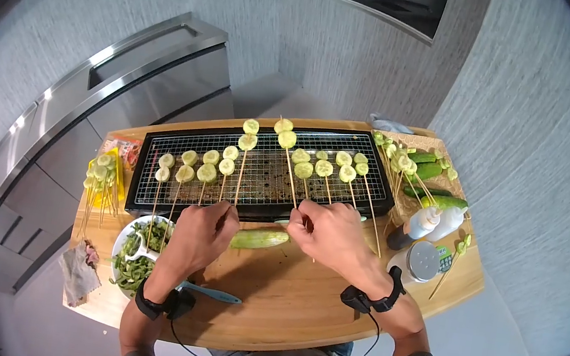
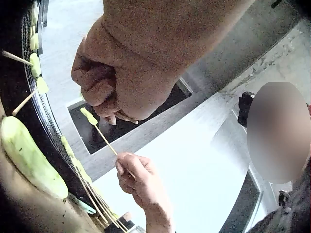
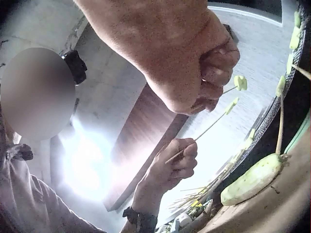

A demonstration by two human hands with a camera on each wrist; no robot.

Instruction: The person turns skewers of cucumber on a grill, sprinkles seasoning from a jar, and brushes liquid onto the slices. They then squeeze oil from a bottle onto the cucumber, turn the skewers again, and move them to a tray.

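Note:
My left hand [image 1: 201,234] grips the lower end of a wooden skewer of cucumber slices [image 1: 248,141], with its fingers curled. The right hand [image 1: 335,237] pinches another skewer of cucumber slices [image 1: 287,139]. Both skewers are raised over the near side of a black grill [image 1: 258,212] and point away from me. In the right wrist view, the left hand [image 3: 177,162] has the stick between thumb and fingers. More cucumber skewers [image 1: 208,172] lie side by side across the grill's wire mesh, sticks toward me. Between the hands, a peeled cucumber [image 1: 258,238] lies on the table.
A white bowl of green peelings [image 1: 131,273] and a blue-handled tool [image 1: 214,293] lie at left, near skewers on a yellow tray [image 1: 123,177]. At right are a board [image 1: 408,210] with cucumbers and skewers, a dark sauce bottle [image 1: 415,229] and a shaker jar [image 1: 421,263].

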